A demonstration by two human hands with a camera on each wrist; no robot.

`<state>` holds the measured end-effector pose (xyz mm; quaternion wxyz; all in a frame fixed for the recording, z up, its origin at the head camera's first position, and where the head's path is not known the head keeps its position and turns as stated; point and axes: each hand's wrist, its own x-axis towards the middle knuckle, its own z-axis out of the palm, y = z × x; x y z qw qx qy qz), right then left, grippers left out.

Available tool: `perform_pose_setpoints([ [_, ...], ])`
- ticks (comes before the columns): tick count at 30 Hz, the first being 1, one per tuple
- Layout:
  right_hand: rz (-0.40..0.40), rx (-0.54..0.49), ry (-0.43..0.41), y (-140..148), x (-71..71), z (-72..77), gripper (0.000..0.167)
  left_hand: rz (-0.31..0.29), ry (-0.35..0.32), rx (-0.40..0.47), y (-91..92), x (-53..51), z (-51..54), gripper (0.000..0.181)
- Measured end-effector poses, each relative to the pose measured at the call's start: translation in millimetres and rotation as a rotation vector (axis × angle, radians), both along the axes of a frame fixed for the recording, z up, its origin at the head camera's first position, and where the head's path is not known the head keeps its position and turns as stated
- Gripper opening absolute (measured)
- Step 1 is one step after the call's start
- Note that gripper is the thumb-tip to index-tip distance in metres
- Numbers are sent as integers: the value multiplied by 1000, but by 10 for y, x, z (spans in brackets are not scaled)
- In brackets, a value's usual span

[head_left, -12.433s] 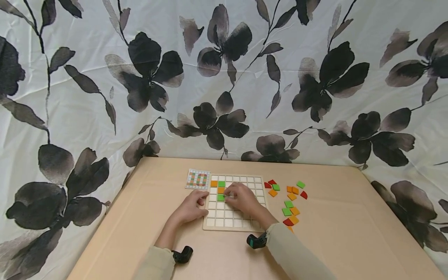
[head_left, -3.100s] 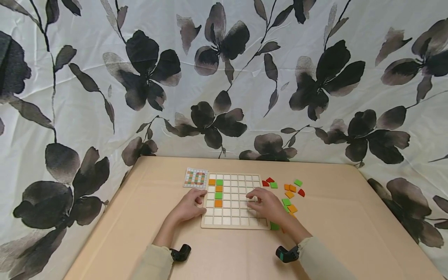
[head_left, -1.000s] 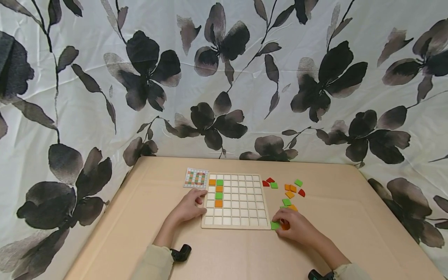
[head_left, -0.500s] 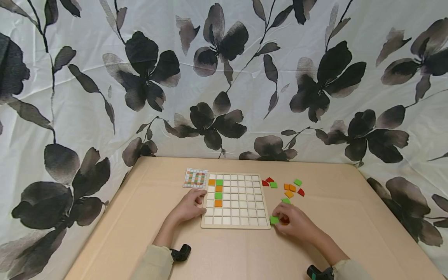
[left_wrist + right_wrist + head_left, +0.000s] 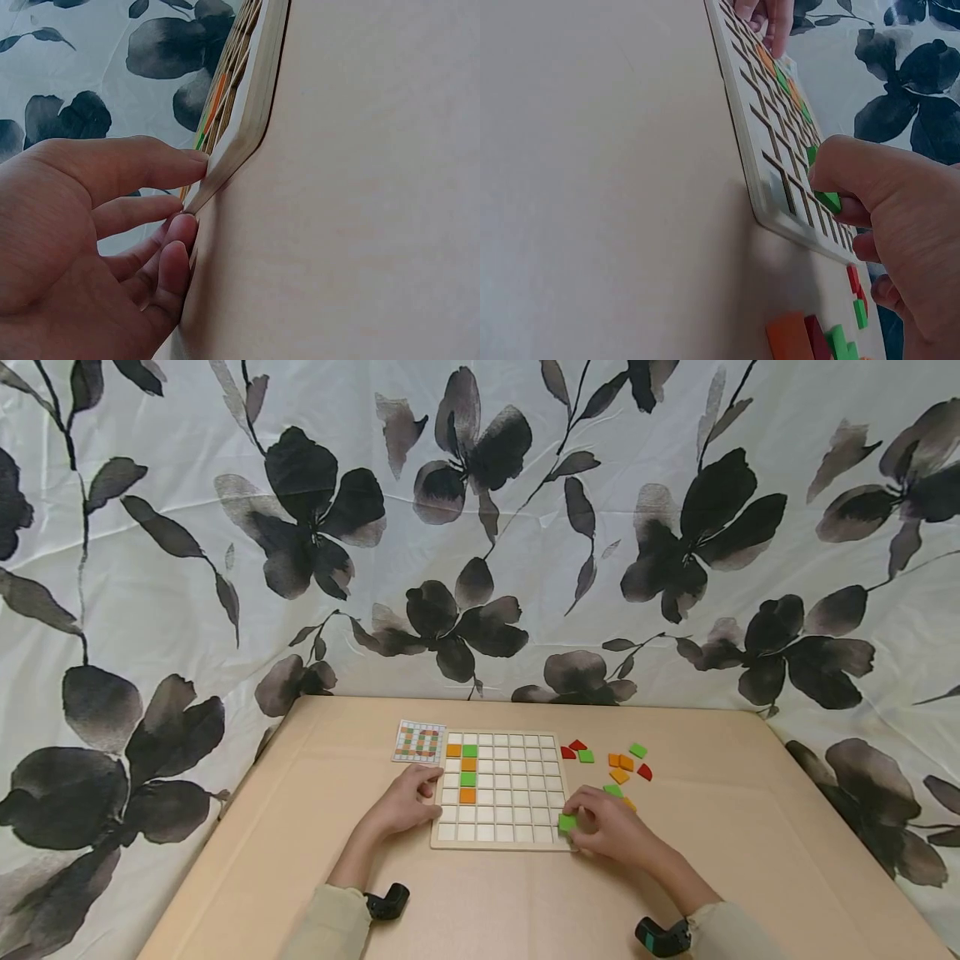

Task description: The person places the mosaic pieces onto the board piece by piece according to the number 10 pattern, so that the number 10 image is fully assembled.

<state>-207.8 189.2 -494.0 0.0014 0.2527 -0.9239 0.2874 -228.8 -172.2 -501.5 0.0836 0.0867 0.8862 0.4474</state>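
Observation:
A wooden grid board (image 5: pixel 494 837) lies on the table, with several green and orange square tiles set in its left columns. My left hand (image 5: pixel 403 800) rests thumb and fingertips against the board's left edge; in the left wrist view the thumb (image 5: pixel 150 166) is straight and meets the edge near a corner. Over the board's lower right corner, my right hand (image 5: pixel 611 822) pinches a green square tile (image 5: pixel 567 823) between thumb and fingers. In the right wrist view that green tile (image 5: pixel 828 201) is held above the cells, partly covered by the fingers.
A small pattern card (image 5: pixel 420 742) lies beside the board's upper left corner. Right of the board are loose red, orange and green tiles (image 5: pixel 619 776), some behind my right hand. Behind the table (image 5: pixel 712 793) hangs a floral cloth (image 5: pixel 585 527).
My right hand came down to the loose tiles, took hold of a green tile and moved it left over the board's corner. An orange tile joined the second column earlier. My left hand stays put.

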Motion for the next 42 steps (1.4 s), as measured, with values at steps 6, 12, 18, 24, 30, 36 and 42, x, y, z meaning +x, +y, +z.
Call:
perform_pose_setpoints([
  [6,4,-12,-7,-158,-29,13,21,0,9,-4,2,13,-7,65],
  [12,24,-29,-5,-298,-44,13,21,0,12,-10,15,30,-1,65],
  [18,47,-55,-3,-427,-65,27,22,5,8,-12,24,47,6,64],
  [24,32,-35,-40,-547,-78,41,21,1,13,-13,26,71,13,64],
  [30,50,-47,-58,-661,-94,23,20,4,18,-10,20,94,3,65],
  [36,72,-52,-64,-768,-91,16,19,11,19,-9,25,110,-7,64],
  [42,104,-64,-72,-874,-93,7,18,10,15,-19,36,123,-7,64],
])
